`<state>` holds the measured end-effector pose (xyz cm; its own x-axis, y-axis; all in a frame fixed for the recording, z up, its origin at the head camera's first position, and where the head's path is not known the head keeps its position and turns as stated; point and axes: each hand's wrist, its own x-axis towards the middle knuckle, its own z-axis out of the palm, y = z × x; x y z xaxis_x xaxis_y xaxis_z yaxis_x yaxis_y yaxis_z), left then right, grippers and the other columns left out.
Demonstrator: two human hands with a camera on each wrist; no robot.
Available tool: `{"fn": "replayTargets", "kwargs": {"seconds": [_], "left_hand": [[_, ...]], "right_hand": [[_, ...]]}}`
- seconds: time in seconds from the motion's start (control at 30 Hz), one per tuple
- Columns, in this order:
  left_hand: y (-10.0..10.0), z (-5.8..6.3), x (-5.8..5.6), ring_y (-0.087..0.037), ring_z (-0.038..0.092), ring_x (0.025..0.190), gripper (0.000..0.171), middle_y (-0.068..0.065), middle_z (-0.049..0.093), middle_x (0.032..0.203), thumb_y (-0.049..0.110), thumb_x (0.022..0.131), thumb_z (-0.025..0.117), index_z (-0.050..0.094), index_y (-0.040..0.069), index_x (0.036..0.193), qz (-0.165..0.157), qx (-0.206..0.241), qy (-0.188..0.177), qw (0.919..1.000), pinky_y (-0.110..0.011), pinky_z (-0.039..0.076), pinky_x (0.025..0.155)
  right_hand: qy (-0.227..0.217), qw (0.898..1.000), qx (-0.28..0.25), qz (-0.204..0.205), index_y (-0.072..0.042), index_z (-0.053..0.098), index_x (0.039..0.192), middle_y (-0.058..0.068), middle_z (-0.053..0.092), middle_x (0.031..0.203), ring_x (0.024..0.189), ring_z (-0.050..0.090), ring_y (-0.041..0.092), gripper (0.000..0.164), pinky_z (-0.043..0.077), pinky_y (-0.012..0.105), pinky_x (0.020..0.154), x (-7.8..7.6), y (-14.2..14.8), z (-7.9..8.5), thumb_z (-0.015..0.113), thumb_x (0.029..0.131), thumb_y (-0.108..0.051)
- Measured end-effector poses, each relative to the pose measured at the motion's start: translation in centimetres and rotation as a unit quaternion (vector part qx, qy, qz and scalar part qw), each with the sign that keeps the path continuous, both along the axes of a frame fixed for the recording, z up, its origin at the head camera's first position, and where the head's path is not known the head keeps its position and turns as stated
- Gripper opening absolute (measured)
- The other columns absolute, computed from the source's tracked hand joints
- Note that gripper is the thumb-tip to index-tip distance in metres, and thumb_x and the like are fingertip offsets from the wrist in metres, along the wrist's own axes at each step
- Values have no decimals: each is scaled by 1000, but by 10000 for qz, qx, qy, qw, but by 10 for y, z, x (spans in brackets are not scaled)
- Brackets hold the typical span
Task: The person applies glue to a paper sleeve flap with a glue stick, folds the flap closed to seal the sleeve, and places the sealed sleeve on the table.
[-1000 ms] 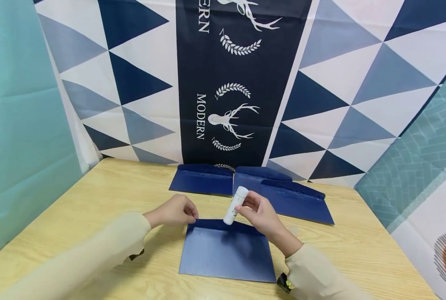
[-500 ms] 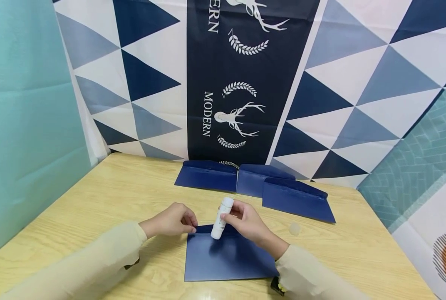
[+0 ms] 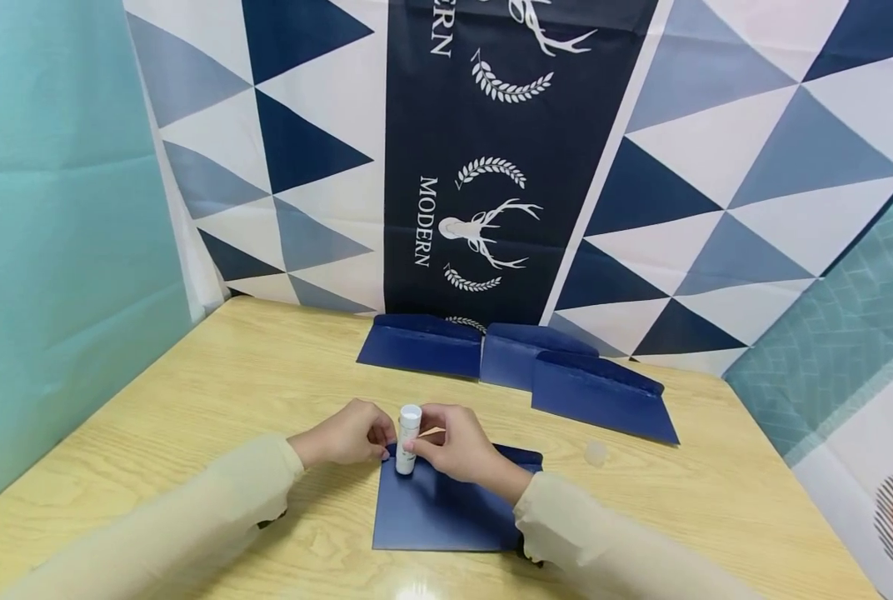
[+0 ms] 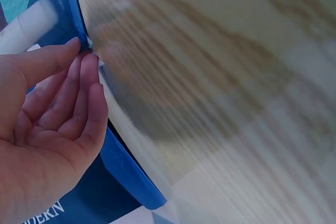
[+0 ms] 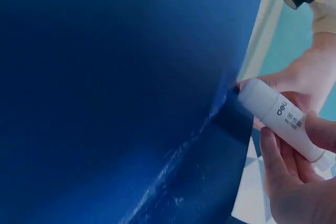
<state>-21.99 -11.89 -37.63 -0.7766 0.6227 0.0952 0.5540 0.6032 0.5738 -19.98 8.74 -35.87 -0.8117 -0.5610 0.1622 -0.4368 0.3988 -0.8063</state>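
One near envelope (image 3: 435, 512), blue, lies on the wooden table (image 3: 192, 417); the left hand (image 3: 352, 435) pinches its far left corner between thumb and fingers; the right hand (image 3: 457, 446) grips one white glue stick (image 3: 407, 446), nearly upright at that corner, though whether its lower end touches the paper is hard to tell; three more blue envelopes stand out at the far side: left envelope (image 3: 420, 348), middle envelope (image 3: 508, 365) and right envelope (image 3: 604, 398), the last two overlapping; one pale disc (image 3: 596, 452) lies right.
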Motion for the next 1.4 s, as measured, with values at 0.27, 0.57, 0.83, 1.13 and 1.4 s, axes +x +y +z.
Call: {"fn": "replayTargets", "kwargs": {"seconds": [0.27,0.57,0.83,1.13,1.4], "left_hand": [[4,0,-4,3,54,63,12,-1,65,68,-6,72,72,65,3,72,37,76,46,10000,-13,46,59],[7,1,-9,0,44,53,13,4,57,58,-10,69,69,66,3,65,234,-121,-234,9994,-14,38,51],[8,8,-15,-2,44,50,17,5,55,53,-11,62,69,64,5,59,131,-162,-507,9985,-16,39,48],[6,7,-17,-1,43,50,16,3,58,52,-9,62,73,65,4,59,35,-143,-475,9988,-16,39,48],[8,6,-20,-3,44,51,16,7,53,54,-5,65,79,67,5,63,361,-398,-702,9961,-15,36,49]], "right_hand": [[28,9997,-190,-125,1,65,112,19,69,107,100,68,31,27,57,24,79,-4,-5,-4,68,86,-3],[38,9998,-55,-184,0,66,111,17,70,106,100,68,30,25,57,25,79,-4,-6,-12,68,86,-4],[237,9996,63,-127,-1,66,113,14,69,107,102,68,27,25,57,23,81,-2,-9,-13,66,88,-2],[371,9991,204,-34,-1,65,112,13,68,106,101,68,24,23,57,24,81,-3,-11,-14,65,89,-3],[427,9966,698,-61,-2,63,111,13,67,108,103,66,26,21,57,27,81,-8,-10,-8,64,90,-4]]}}
